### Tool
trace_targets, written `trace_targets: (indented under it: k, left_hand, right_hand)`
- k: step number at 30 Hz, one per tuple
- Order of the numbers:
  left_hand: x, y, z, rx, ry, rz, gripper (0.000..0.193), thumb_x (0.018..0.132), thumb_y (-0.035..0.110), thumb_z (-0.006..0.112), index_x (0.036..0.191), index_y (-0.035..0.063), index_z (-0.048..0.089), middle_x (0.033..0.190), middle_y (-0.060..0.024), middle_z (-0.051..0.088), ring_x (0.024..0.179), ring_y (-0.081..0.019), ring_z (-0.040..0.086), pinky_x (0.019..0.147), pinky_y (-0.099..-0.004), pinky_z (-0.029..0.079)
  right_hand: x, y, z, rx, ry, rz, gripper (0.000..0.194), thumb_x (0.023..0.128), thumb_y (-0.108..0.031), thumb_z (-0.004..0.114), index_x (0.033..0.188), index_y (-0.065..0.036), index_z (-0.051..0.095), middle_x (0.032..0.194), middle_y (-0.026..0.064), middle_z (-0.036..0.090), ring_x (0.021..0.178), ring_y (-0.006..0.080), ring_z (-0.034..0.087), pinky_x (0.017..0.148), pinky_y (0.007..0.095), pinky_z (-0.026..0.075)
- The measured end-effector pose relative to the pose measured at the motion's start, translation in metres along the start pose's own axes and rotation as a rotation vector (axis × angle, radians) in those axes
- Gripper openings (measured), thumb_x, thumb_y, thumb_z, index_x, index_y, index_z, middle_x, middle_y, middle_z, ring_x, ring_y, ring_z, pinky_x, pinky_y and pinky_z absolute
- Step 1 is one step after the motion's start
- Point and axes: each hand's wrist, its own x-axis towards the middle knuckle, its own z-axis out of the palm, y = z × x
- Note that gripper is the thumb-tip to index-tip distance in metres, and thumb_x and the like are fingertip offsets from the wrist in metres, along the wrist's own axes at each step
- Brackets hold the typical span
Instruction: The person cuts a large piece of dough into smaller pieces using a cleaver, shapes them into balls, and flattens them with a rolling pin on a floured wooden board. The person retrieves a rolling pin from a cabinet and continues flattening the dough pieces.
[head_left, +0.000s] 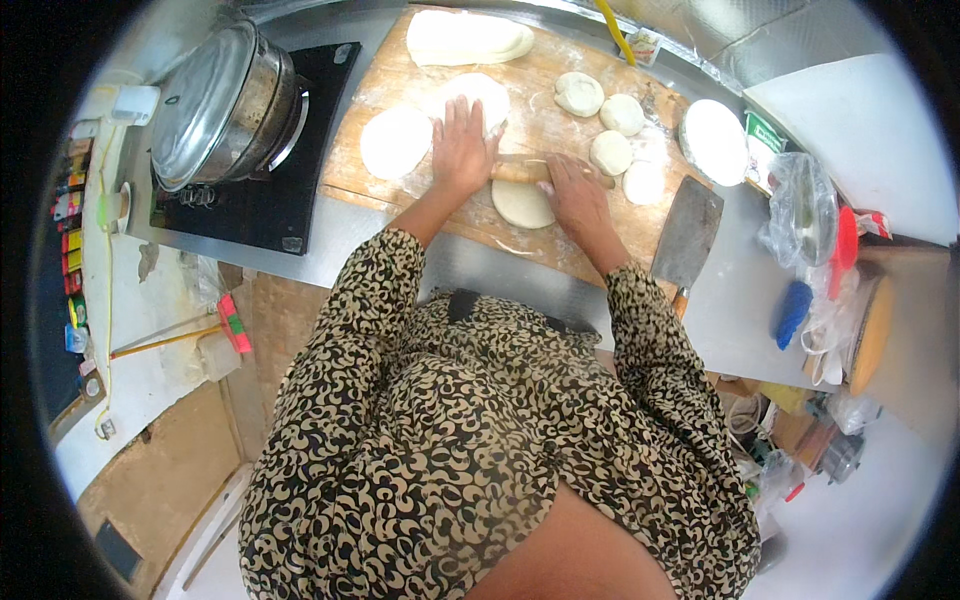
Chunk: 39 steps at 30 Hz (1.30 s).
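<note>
A wooden rolling pin (519, 172) lies across a flattened dough round (523, 206) at the near side of a floured wooden board (382, 82). My right hand (579, 193) is on the pin near its right end, fingers curled over it. The pin's left end runs out of sight at the palm of my left hand (463, 150), which lies flat with fingers stretched forward. Those fingertips reach over a bright dough disc (480, 94). Beside it on the left sits another flat disc (396, 142). Several dough balls (611, 152) rest right of my hands.
A large lidded metal pot (225, 112) stands on the black gas hob (319, 135) at left. Folded dough (465, 37) lies at the board's far edge. A cleaver (687, 232) overlaps the right edge. Beyond it are a white-topped round container (714, 142) and plastic bags (799, 202).
</note>
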Motion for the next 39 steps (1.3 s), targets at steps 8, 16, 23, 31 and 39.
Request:
trace_targets:
  k: [8, 16, 23, 31, 39]
  left_hand:
    - [-0.107, -0.001, -0.035, -0.071, -0.345, 0.236, 0.067, 0.1, 0.038, 0.054, 0.155, 0.0022, 0.036, 0.162, -0.0231, 0.03, 0.153, -0.0375, 0.022, 0.123, -0.0564, 0.015]
    - [0.017, 0.019, -0.005, -0.021, -0.008, 0.047, 0.065, 0.101, 0.033, 0.054, 0.155, 0.0026, 0.033, 0.161, -0.027, 0.029, 0.151, -0.0406, 0.025, 0.123, -0.0557, 0.018]
    - [-0.109, 0.019, -0.039, -0.131, -0.342, 0.22, 0.063, 0.101, 0.033, 0.052, 0.155, 0.0033, 0.035, 0.163, -0.0202, 0.029, 0.153, -0.0378, 0.023, 0.123, -0.0569, 0.014]
    - [0.003, 0.019, 0.0, -0.041, 0.064, 0.055, 0.063, 0.103, 0.036, 0.051, 0.157, 0.0077, 0.034, 0.163, -0.0228, 0.028, 0.153, -0.04, 0.021, 0.123, -0.0571, 0.015]
    - [-0.092, 0.023, -0.026, -0.074, -0.281, 0.251, 0.062, 0.1, 0.031, 0.054, 0.154, 0.005, 0.036, 0.161, -0.0211, 0.032, 0.152, -0.04, 0.023, 0.124, -0.0551, 0.017]
  right_hand:
    - [-0.095, -0.037, 0.006, -0.032, -0.091, 0.101, 0.068, 0.095, -0.032, 0.065, 0.151, -0.003, 0.039, 0.149, 0.0215, 0.047, 0.134, 0.0398, 0.048, 0.112, 0.0535, 0.034]
    - [-0.009, 0.004, 0.0, 0.01, -0.022, 0.05, 0.064, 0.098, -0.032, 0.061, 0.151, -0.002, 0.038, 0.15, 0.022, 0.048, 0.135, 0.0413, 0.049, 0.114, 0.0564, 0.033]
    - [-0.114, -0.02, 0.008, -0.017, -0.026, 0.148, 0.062, 0.096, -0.029, 0.065, 0.147, -0.001, 0.042, 0.143, 0.0241, 0.053, 0.132, 0.043, 0.05, 0.111, 0.0545, 0.035]
    - [-0.008, -0.006, -0.008, 0.028, -0.083, 0.058, 0.056, 0.099, -0.03, 0.06, 0.145, -0.001, 0.044, 0.149, 0.0208, 0.049, 0.139, 0.0396, 0.046, 0.115, 0.0549, 0.032]
    - [-0.125, -0.011, 0.005, -0.028, 0.02, 0.11, 0.063, 0.093, -0.026, 0.067, 0.146, 0.0, 0.042, 0.141, 0.027, 0.051, 0.124, 0.0464, 0.053, 0.105, 0.0553, 0.04]
